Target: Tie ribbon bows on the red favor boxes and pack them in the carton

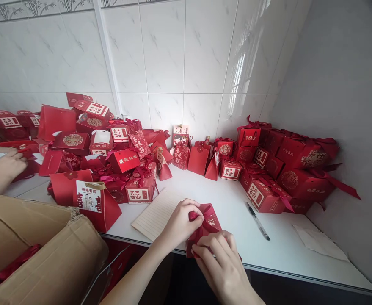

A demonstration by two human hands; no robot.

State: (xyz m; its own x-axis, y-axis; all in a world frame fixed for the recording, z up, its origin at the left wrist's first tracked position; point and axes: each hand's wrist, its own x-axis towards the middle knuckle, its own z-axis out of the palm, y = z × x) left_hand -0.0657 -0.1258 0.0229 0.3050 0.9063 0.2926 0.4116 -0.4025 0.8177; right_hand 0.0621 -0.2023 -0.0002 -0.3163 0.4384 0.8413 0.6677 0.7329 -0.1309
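Note:
A small red gift box (pixel 215 219) with gold print lies at the front edge of the white table, a dark red ribbon (pixel 207 212) across its top. My left hand (pixel 186 218) pinches a loop of that ribbon between thumb and fingers. On the near side of the box, my right hand (pixel 219 258) has its fingers closed together on the ribbon's other part; the exact grip is partly hidden behind the fingers. Beneath my left forearm and beside the box lies a lined notebook (pixel 155 214).
Red gift boxes (pixel 67 142) are heaped at the left, and more boxes (pixel 306 154) are stacked at the right. A black pen (pixel 258 221) and a white tissue (pixel 319 242) lie rightward. An open cardboard carton (pixel 59 258) stands front left. Another person's hand (pixel 9 165) works far left.

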